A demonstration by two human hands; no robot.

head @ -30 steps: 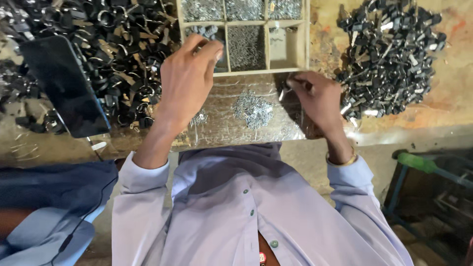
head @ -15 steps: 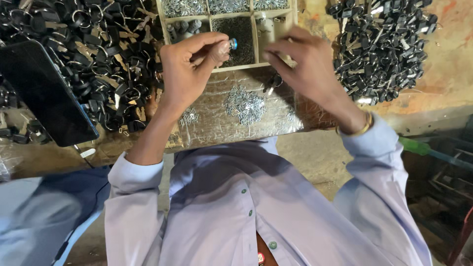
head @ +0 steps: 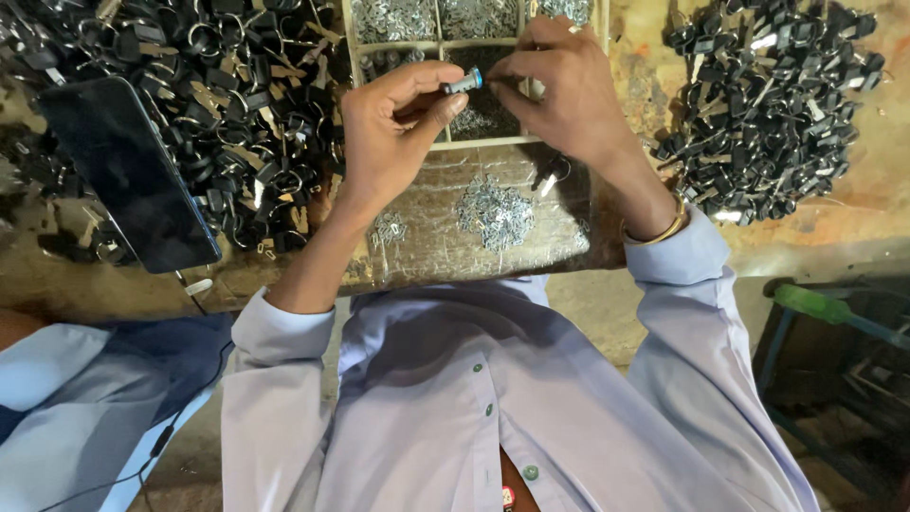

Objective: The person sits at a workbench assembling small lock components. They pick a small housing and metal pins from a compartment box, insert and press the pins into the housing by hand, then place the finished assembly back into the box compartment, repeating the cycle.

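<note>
A small metal cylinder (head: 464, 83) with a blue tip is pinched between the thumb and forefinger of the left hand (head: 389, 133), just above the centre of the frame. Its long axis lies nearly level across the picture, tilted slightly upward to the right, so that the blue end is turned toward the right hand (head: 564, 90). The left fingers are closed narrowly on the grey end of the cylinder. The right hand is held just beside the blue tip, its fingertips bunched together and almost meeting it; whether something tiny is gripped between them cannot be told (the fingers hide their own pads). The right hand is thus the nearer free hand to the exposed end, which lies directly to its left in the picture.

Both hands are raised over a wooden compartment tray (head: 479, 144) at the upper centre, whose sections are filled with small silvery parts. A loose pile of small metal pieces (head: 493, 210) is spread on the worn bench top (head: 427, 256) below the tray. Heaps of black-headed keys are seen at the upper left (head: 227, 104) and upper right (head: 773, 104). A dark phone (head: 128, 171) is laid at the left, over the edge of the left heap.
</note>
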